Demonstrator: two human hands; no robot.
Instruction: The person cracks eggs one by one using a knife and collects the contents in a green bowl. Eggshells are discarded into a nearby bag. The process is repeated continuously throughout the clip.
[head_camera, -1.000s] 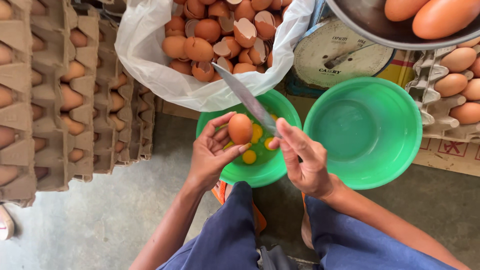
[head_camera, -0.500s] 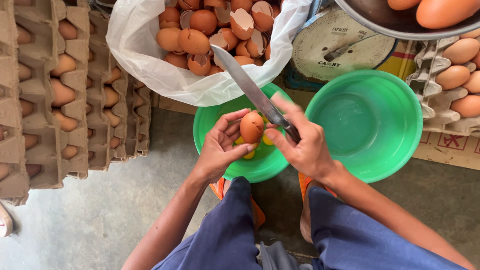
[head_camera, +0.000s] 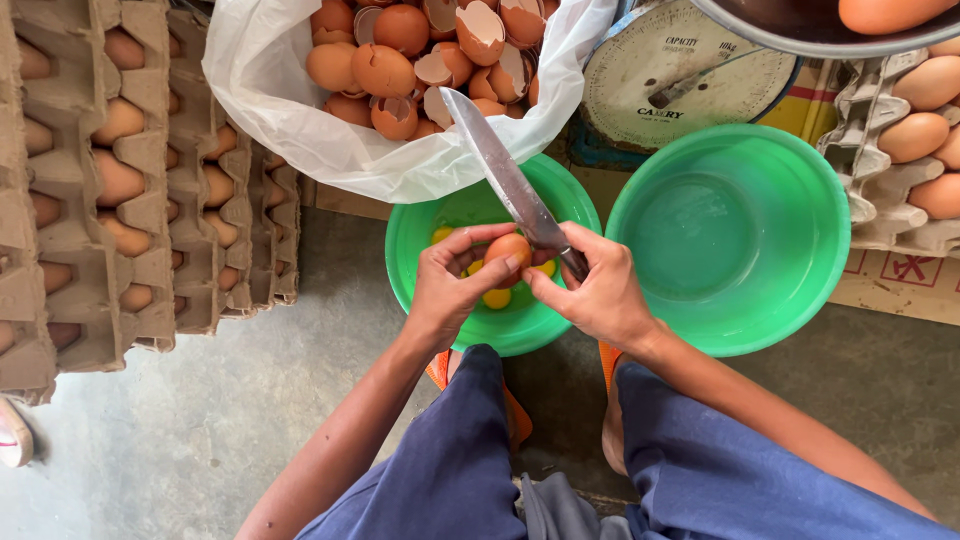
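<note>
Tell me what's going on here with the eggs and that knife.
A person crouches over two green bowls. The left hand holds a brown egg above the left bowl, which already has yolks in it. The right hand grips a knife, blade pointing up and away, its fingers also touching the egg. The right bowl holds clear liquid. A white bag of broken shells sits behind, with stacked egg trays on the left and a scale behind.
</note>
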